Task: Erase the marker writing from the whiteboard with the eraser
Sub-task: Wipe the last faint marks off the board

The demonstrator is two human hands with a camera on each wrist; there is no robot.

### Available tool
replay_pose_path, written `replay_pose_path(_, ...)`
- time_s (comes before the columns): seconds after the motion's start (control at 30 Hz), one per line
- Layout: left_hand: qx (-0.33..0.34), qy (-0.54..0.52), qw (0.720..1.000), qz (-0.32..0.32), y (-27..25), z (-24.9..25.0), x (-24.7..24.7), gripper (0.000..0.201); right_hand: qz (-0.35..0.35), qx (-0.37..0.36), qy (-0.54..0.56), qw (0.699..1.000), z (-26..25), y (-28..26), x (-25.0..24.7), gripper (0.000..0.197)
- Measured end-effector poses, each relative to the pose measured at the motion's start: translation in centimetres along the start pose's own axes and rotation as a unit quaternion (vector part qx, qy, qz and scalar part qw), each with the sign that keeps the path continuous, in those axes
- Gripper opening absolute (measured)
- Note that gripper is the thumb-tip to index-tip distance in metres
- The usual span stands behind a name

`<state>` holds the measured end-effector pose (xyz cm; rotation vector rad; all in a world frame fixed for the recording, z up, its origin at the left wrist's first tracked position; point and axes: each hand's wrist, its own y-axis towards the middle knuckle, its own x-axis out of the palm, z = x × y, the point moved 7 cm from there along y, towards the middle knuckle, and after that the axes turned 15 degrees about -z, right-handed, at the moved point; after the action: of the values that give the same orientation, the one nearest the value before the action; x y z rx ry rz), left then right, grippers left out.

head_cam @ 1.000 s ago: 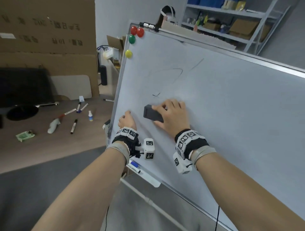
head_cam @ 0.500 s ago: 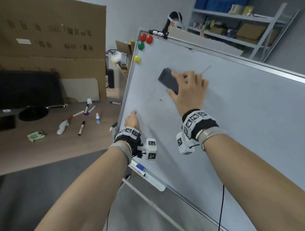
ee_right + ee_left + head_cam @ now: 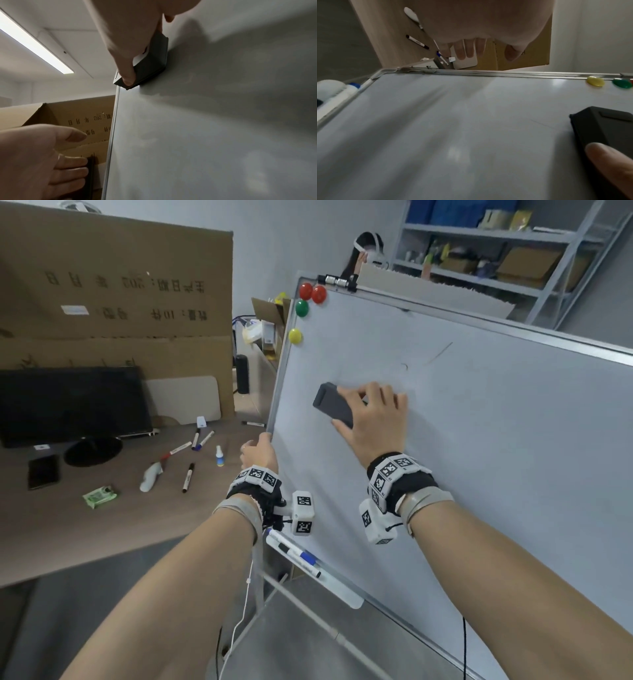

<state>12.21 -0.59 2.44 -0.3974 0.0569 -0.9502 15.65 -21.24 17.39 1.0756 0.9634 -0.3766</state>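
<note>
The whiteboard (image 3: 479, 474) stands tilted in front of me. My right hand (image 3: 356, 412) grips the dark grey eraser (image 3: 330, 404) and presses it flat on the board's upper left part; the right wrist view shows my thumb on the eraser (image 3: 154, 56) side. A small curl of marker (image 3: 405, 367) and a thin faint stroke (image 3: 438, 352) lie above and right of the eraser. My left hand (image 3: 258, 453) is at the board's left frame edge, fingers (image 3: 465, 50) straight, holding nothing. The eraser (image 3: 607, 125) also shows in the left wrist view.
Red (image 3: 311, 292), green (image 3: 302, 308) and yellow (image 3: 295, 336) magnets sit at the board's top left corner. The marker tray (image 3: 301, 556) holds markers below my left wrist. The desk (image 3: 102, 525) at left carries markers, a monitor (image 3: 72, 402) and a phone. Shelving stands behind.
The right hand swept the eraser up across the board, then back down and left; the curved line is gone. The left hand slid from the board's surface to its left edge.
</note>
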Motion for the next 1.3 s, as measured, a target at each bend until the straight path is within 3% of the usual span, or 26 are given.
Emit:
replay_pose_path(0.23, 0.075, 0.018, 0.997, -0.008, 1.5, 5.3, 2.2, 0.075, 0.035, 0.005, 0.009, 0.999, 1.4, 2.8, -0.9, 0.054)
replay_pose_path(0.37, 0.088, 0.022, 0.994, -0.068, 3.0, 6.8, 3.7, 0.076, 0.036, -0.044, 0.012, 0.998, 0.1, 3.6, 1.0, 0.055)
replay_pose_path(0.43, 0.081, 0.023, 0.993, -0.086, 4.1, 7.0, 4.2, 0.072, 0.016, -0.057, 0.015, 0.998, -0.8, 3.8, 2.1, 0.054)
replay_pose_path(0.53, 0.037, 0.007, 0.993, -0.113, 6.0, 5.7, 4.5, 0.092, -0.006, -0.077, 0.019, 0.997, -2.1, 3.2, 3.5, 0.053)
replay_pose_path(0.63, 0.031, 0.018, 0.989, -0.141, 5.4, 6.3, 4.4, 0.093, -0.025, -0.103, -0.005, 0.994, -3.3, 2.5, 4.8, 0.050)
replay_pose_path(0.77, 0.030, 0.074, 0.976, -0.205, 5.5, 6.7, 4.2, 0.086, -0.026, -0.050, -0.005, 0.998, -3.9, 1.3, 4.7, 0.053)
replay_pose_path(0.87, 0.042, 0.095, 0.964, -0.244, 6.9, 6.2, 3.8, 0.110, -0.035, -0.035, -0.033, 0.998, -4.7, 1.0, 4.4, 0.056)
replay_pose_path(0.93, 0.040, 0.124, 0.958, -0.256, 7.3, 6.0, 3.7, 0.110, -0.039, -0.011, -0.047, 0.998, -5.1, 0.6, 4.1, 0.057)
replay_pose_path(1.1, 0.039, 0.124, 0.956, -0.264, 5.6, 7.1, 3.1, 0.094, -0.001, 0.068, -0.074, 0.995, -4.9, 0.2, 2.2, 0.054)
replay_pose_path(1.2, 0.036, 0.129, 0.963, -0.235, 5.6, 7.2, 3.1, 0.093, 0.042, 0.159, -0.050, 0.985, -2.2, 1.2, -1.0, 0.051)
replay_pose_path(1.3, 0.031, 0.144, 0.967, -0.209, 4.6, 7.5, 3.4, 0.093, 0.062, 0.206, -0.035, 0.976, 0.2, 1.6, -3.0, 0.052)
